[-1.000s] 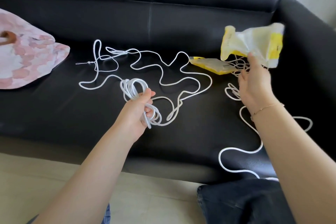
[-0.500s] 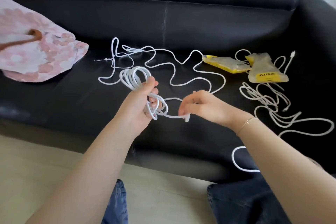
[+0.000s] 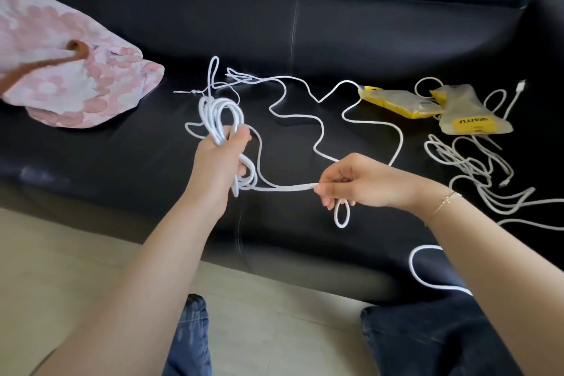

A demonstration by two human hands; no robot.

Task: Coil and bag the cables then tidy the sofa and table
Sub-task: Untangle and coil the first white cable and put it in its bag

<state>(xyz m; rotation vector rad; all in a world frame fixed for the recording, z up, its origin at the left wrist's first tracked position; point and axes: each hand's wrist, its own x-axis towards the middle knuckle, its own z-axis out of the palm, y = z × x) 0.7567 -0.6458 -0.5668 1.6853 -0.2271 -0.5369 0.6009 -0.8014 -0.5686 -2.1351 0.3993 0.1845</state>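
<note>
A long white cable [image 3: 317, 128] lies in loose bends across the black sofa seat [image 3: 122, 162]. My left hand [image 3: 218, 159] is shut on a bundle of its coiled loops [image 3: 221, 114], which stick up above my fist. My right hand [image 3: 355, 181] pinches the same cable a short way to the right, so a straight stretch runs taut between both hands and a small loop hangs below my fingers. Two yellow-and-clear plastic bags [image 3: 396, 100] [image 3: 468, 114] lie at the right. A second tangle of white cables [image 3: 470, 171] lies below them.
A pink patterned cushion [image 3: 67, 79] with a brown strap lies at the seat's left end. The sofa backrest [image 3: 305, 18] rises behind the cables. One more cable loop [image 3: 422, 272] hangs over the seat's front edge by my right knee. Beige floor lies in front.
My right hand let go of the yellow bag, which now lies on the seat, came left and took hold of the cable. It has since pulled the cable taut to the right.
</note>
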